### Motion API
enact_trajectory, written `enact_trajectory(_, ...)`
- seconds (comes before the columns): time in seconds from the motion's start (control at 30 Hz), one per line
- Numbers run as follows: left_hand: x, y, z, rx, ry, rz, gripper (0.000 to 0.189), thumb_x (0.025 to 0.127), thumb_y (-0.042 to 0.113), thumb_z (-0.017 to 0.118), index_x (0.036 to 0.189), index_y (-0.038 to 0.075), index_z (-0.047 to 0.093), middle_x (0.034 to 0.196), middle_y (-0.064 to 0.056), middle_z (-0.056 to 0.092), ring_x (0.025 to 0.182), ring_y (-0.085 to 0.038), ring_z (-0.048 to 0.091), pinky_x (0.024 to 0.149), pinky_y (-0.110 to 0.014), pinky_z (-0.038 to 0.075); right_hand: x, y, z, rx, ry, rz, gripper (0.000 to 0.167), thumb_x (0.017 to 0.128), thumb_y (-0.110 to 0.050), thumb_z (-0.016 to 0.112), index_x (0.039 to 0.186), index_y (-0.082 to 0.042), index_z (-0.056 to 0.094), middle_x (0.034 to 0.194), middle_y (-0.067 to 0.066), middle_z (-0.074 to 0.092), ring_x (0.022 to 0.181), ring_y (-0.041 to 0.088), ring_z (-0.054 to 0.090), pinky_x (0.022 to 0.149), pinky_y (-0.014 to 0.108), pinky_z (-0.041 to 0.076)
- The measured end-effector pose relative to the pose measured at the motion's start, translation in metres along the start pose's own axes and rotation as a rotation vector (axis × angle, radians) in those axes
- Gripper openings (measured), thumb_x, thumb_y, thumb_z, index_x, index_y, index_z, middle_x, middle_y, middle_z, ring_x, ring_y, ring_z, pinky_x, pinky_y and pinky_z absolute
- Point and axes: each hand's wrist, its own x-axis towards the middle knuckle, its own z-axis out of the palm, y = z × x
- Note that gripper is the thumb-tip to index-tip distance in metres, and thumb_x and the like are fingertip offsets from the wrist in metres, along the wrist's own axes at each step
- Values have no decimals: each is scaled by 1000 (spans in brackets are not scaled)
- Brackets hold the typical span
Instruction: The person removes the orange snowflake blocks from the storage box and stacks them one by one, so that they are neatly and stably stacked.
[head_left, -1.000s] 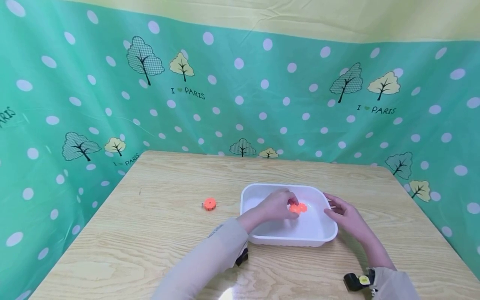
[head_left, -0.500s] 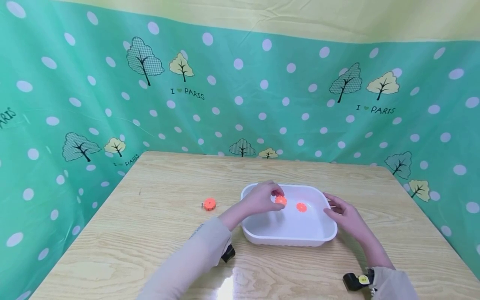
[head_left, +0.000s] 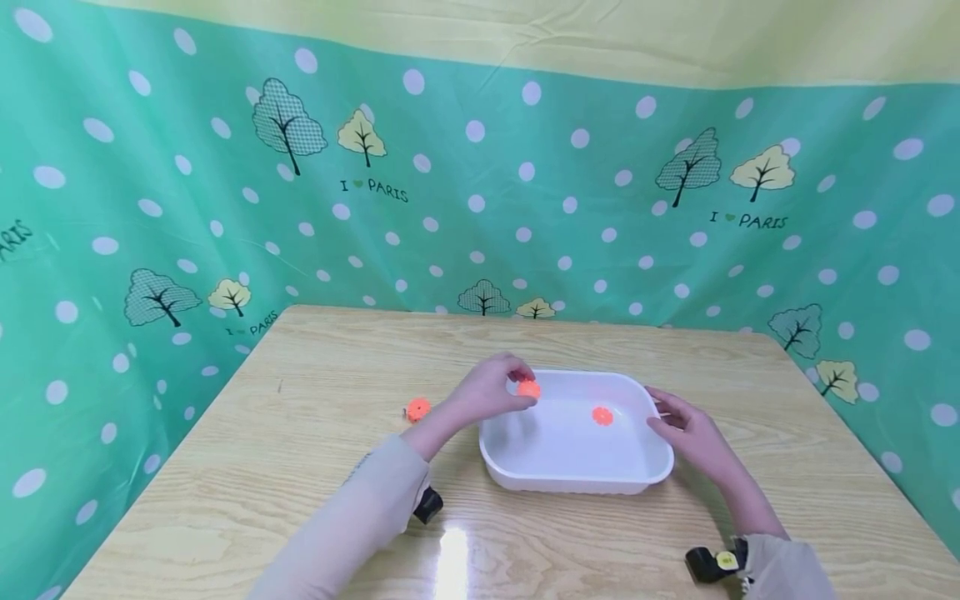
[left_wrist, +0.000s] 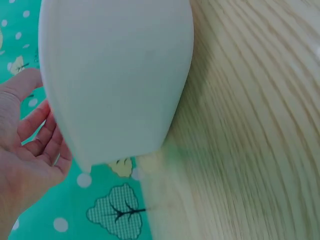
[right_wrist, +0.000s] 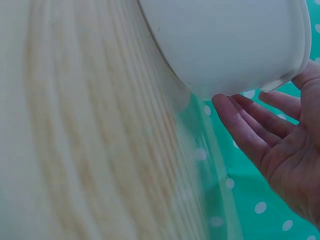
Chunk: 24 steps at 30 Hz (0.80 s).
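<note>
In the head view, my left hand pinches an orange disc with a scalloped edge above the left end of a white plastic basin. A similar disc lies flat on the basin floor, right of centre. At the basin's right end, my right hand holds the rim, thumb at the edge and fingers along the outer wall. The left wrist view has my left hand beside the basin wall, the disc hidden there. Spread fingers of my right hand touch the basin underside in the right wrist view.
A third orange scalloped piece, with a small metallic bit on its left side, sits on the wooden table left of the basin, close behind my left wrist. A green dotted curtain hangs behind and around the table.
My left hand lifted one orange disc away from the other inside the basin and carried it left to the basin's left end. The right hand stayed at the rim.
</note>
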Motion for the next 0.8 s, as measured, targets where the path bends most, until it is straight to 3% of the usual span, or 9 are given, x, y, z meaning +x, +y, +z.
enact_trajectory(0.8, -34, -53, -44, -36, 195, -86, 35, 73, 27, 74, 102, 11, 63, 97, 1, 60, 92, -17, 55, 83, -33, 46, -1, -1, 1, 3, -8, 20, 56, 91, -34, 53, 137, -6, 38, 119, 19, 54, 105, 32, 54, 78, 14, 44)
